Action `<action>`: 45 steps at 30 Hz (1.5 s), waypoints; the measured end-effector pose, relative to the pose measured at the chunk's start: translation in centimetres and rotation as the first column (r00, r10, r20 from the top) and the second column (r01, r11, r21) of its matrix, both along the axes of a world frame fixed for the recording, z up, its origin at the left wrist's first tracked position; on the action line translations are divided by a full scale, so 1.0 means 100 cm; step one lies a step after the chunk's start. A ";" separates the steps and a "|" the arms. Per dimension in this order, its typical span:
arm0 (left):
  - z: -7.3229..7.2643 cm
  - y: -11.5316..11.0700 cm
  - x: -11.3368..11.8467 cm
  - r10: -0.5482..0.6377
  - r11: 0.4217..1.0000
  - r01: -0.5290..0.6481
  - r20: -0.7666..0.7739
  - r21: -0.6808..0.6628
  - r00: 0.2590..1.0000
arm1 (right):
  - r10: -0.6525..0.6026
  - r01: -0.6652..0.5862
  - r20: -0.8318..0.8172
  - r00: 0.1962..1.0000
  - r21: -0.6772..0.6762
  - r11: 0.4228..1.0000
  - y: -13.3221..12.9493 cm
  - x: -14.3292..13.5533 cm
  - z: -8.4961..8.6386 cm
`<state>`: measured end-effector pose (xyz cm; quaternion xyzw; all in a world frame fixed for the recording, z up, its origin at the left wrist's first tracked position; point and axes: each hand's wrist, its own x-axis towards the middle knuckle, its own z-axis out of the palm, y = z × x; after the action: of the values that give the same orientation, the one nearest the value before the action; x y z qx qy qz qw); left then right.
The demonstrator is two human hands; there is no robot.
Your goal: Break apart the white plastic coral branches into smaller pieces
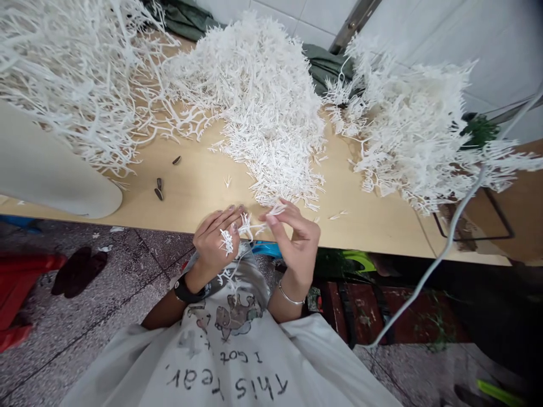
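Note:
My left hand, with a dark band on its wrist, is closed round a white branched plastic stem at the table's front edge. The stem's lower branches hang below that hand. To its right, my right hand pinches a small white sprig between thumb and fingertips, beside the stem's tips. Just beyond both hands lies a heap of small white sprigs. Longer white branched stems are piled at the left, and bushier white pieces at the right.
A pale cylinder lies at the table's left. Several dark seed shells and loose sprigs are on the wooden table. A pale cable crosses the right side. Red stools stand on the floor at left.

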<state>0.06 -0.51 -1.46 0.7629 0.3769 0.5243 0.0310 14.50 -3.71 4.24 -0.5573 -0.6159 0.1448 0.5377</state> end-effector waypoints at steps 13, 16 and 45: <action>0.001 0.001 -0.002 -0.014 1.000 0.014 0.015 0.005 1.000 | -0.480 0.788 -0.626 0.615 0.505 0.351 -0.001 0.047 0.032; -0.001 0.002 -0.001 -0.009 1.000 0.009 0.007 -0.008 1.000 | -0.568 0.756 -0.524 0.635 0.572 0.318 0.003 0.052 0.028; -0.007 -0.003 -0.006 -0.050 0.988 0.064 0.102 -0.139 0.994 | -0.033 0.029 -0.033 0.999 -0.098 0.995 -0.008 0.000 -0.001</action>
<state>-0.57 -0.86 -2.13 0.7426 0.3894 0.5319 0.1185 14.45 -4.52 4.10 -0.5898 -0.5900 0.1760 0.5225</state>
